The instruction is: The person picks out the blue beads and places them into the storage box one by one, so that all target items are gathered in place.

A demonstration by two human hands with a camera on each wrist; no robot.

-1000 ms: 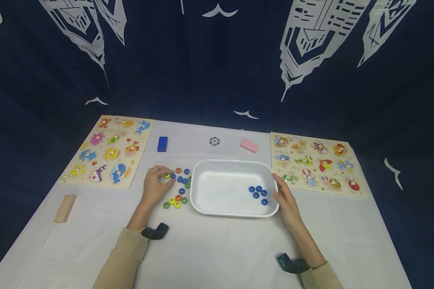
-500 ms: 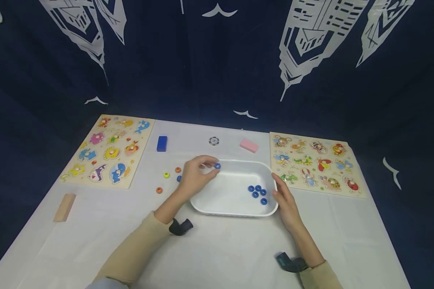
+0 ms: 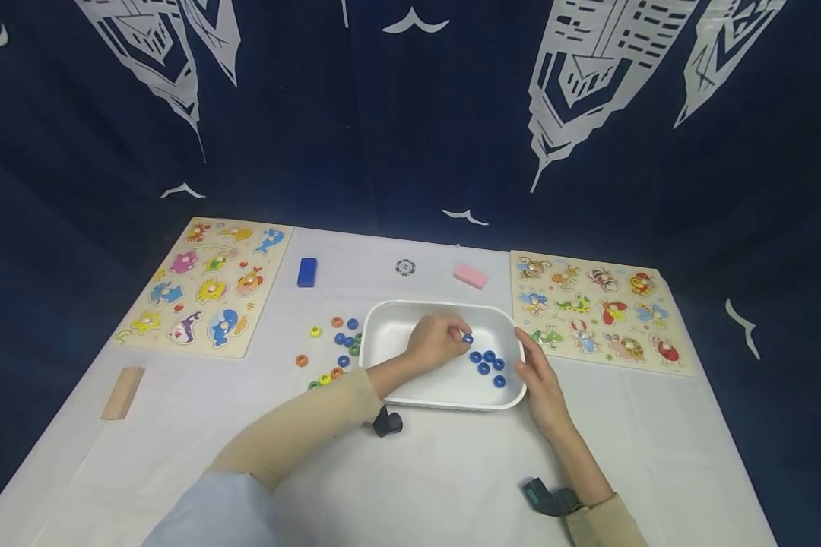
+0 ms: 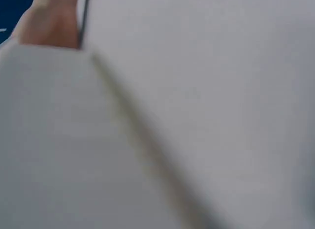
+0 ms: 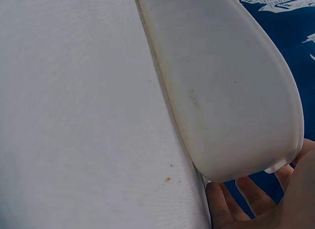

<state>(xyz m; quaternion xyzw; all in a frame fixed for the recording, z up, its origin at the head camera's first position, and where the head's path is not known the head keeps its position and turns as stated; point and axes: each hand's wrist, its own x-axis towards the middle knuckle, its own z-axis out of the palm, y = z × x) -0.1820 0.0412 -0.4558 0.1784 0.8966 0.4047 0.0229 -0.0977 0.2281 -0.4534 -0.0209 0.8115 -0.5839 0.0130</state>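
My left hand reaches over the white tray and pinches a blue bead between thumb and fingertips. Just below and right of that bead, several blue beads lie on the tray floor. At the tray's right end, my right hand holds the wall, its thumb and index finger at the rim. Seen in the right wrist view, its other fingers are along the outside, low by the base. The left wrist view shows only part of the left hand behind the blurred tray wall.
Left of the tray lie loose beads in blue, green, yellow and orange. Picture puzzle boards stand at left and right. A blue block, a patterned round chip, a pink block and a wooden block surround it.
My left hand has picked up a blue bead from the loose ones on the left and carried it rightward over the tray, down toward the beads inside. The right hand stays at the tray.
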